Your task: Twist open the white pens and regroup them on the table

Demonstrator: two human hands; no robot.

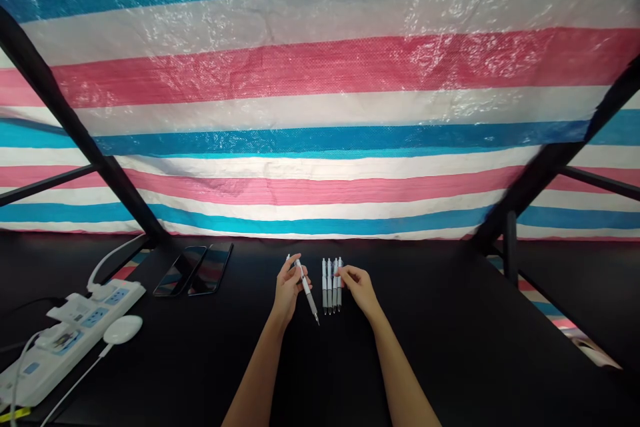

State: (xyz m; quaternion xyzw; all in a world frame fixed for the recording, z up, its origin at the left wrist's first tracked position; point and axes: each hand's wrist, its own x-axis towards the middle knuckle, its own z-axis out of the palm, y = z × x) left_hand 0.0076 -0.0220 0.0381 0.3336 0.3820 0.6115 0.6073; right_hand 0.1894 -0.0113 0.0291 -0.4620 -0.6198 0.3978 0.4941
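Note:
My left hand (289, 291) holds a white-and-grey pen (306, 288) in its fingers, tilted with the metal tip pointing down and to the right. To its right, several similar white pens (331, 285) lie side by side on the black table (430, 353), parallel and pointing toward me. My right hand (357, 285) is at the right of that row, its fingertips on the upper end of the rightmost pen. The picture does not settle whether they grip it.
Two black smartphones (179, 271) (211, 269) lie at the left, near a white power strip (75, 330) with plugged-in cables and a white mouse (123, 329). A striped tarpaulin (320, 80) hangs behind the table, crossed by black metal struts (65, 120).

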